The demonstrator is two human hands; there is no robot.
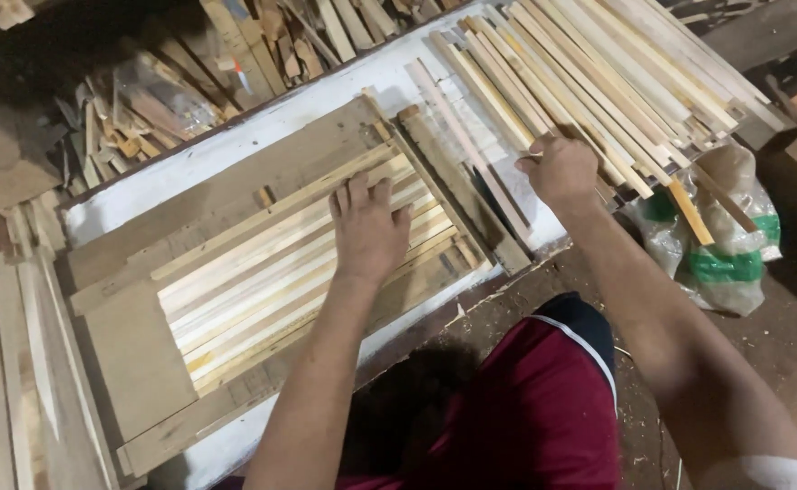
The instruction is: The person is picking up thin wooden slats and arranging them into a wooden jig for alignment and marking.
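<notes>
My left hand [368,227] lies flat, fingers spread, on a row of pale wooden slats [262,290] laid side by side inside a wooden frame jig [235,181] on a white board [190,177]. My right hand [562,168] reaches to the right and closes its fingers on a slat at the near edge of a loose pile of long pale slats [580,63]. A darker wooden bar [462,191] of the jig runs between my two hands.
Scrap wood offcuts [171,91] lie heaped behind the board. More planks [8,363] stack at the left. A plastic bag with green bands [725,245] sits on the dirt floor at the right, below the slat pile. My knee in dark red shorts [543,399] is below.
</notes>
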